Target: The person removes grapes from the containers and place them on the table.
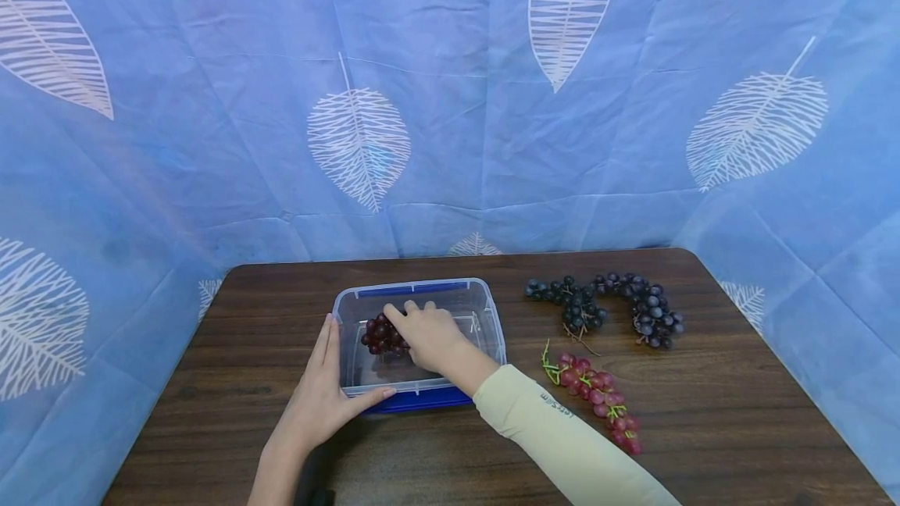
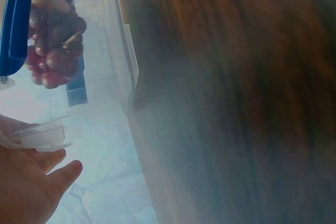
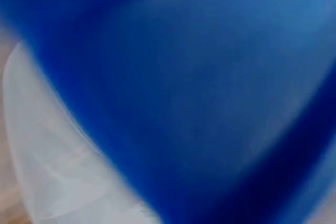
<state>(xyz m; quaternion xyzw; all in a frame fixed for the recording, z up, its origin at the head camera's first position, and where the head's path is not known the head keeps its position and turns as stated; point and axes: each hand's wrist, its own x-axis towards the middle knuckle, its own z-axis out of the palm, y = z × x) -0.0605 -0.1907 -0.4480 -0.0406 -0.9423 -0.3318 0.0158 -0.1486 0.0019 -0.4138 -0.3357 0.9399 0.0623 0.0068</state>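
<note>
A clear plastic container (image 1: pixel 495 326) sits on the table, with a bunch of dark red grapes (image 1: pixel 380 336) inside its left half. My right hand (image 1: pixel 432 338) reaches into the container and grips the grapes, hiding part of them. In the left wrist view, a fingertip lies against the grapes (image 2: pixel 58 51). At the container's front left corner, my left hand (image 1: pixel 319 397) rests with straight fingers along the side and the thumb by the front rim. A blue lid (image 1: pixel 422 399) shows under the container's front edge. Blurred blue plastic (image 3: pixel 173 87) fills most of the right wrist view.
Two bunches of dark grapes (image 1: pixel 580 307) (image 1: pixel 654 315) lie at the back right of the brown wooden table (image 1: pixel 281 311). Nearer, a bunch of pinkish-red grapes (image 1: pixel 598 393) with green stems lies beside my right sleeve (image 1: pixel 555 436). A blue leaf-patterned cloth (image 1: pixel 450 139) hangs behind.
</note>
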